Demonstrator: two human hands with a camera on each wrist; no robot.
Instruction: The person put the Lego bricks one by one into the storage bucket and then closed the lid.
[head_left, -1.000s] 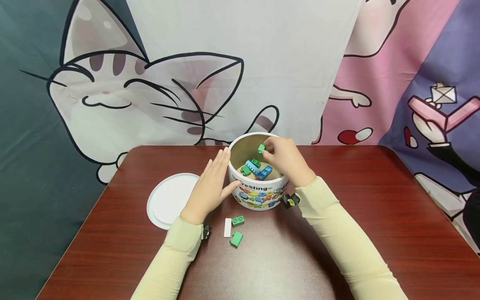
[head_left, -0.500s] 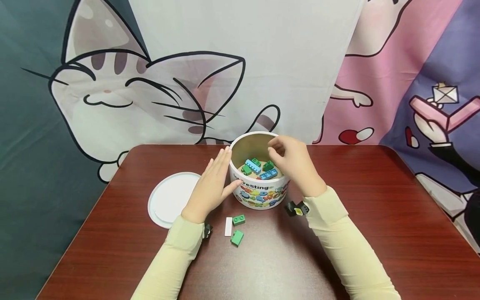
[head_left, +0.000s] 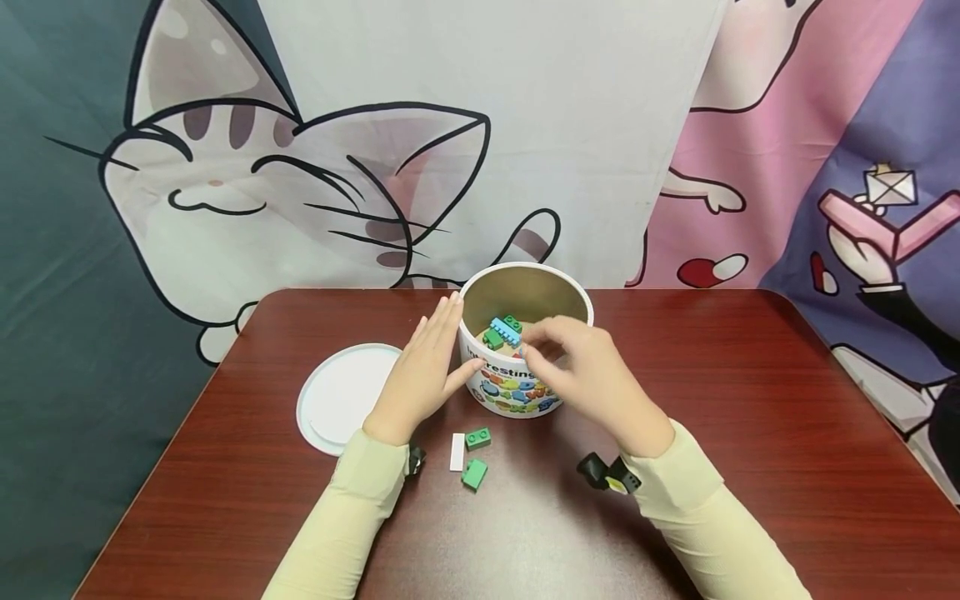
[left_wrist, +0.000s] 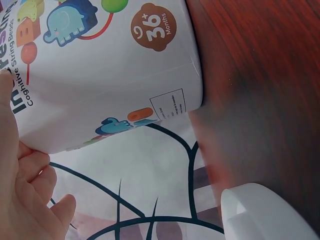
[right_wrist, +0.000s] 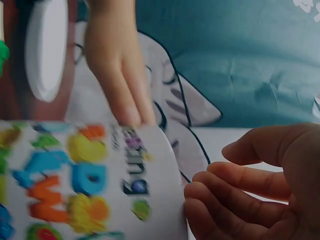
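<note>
A round white bucket (head_left: pixel 510 393) with a colourful printed label stands uncovered on the table. In the head view, my left hand (head_left: pixel 420 375) rests against its left side, fingers straight and thumb along the front. My right hand (head_left: pixel 588 375) is over the front right of the rim, its fingers loosely curled. No object shows between those fingers (right_wrist: pixel 240 180) in the right wrist view. Inside the bucket lie a light blue toy brick (head_left: pixel 506 332), a green brick (head_left: pixel 492 339) and another green brick (head_left: pixel 513 322). The right hand hides other bricks there.
A white round lid (head_left: pixel 345 400) lies left of the bucket, partly behind the left forearm. In front of the bucket are a studded green brick (head_left: pixel 477 438), a second green brick (head_left: pixel 474 474) and a white strip (head_left: pixel 457 452). A cartoon-printed cloth (head_left: pixel 585 125) hangs behind the table.
My right hand has let go of a green brick, which dropped into the bucket. That hand then moved back toward me over the near rim. The left hand has stayed at the bucket's side.
</note>
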